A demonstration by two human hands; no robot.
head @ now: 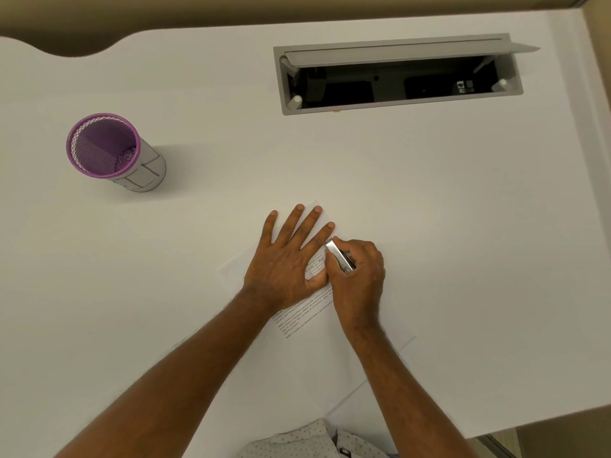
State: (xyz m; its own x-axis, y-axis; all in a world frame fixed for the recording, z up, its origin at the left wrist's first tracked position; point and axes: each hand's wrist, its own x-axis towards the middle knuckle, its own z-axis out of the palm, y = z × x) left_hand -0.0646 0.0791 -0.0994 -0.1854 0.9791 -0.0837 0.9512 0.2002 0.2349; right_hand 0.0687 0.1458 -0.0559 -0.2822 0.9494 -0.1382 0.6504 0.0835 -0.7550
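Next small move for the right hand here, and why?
Probably press the small metal tool down onto the paper near its right edge. The right hand grips the tool with its tip beside the left hand's index finger. The left hand lies flat on the paper, pinning it.

Purple mesh cup (103,145) upper left, white desk (198,259), grey cable box (396,74) w/ black inside, white paper (307,352) w/ black print, silver tool (340,257).
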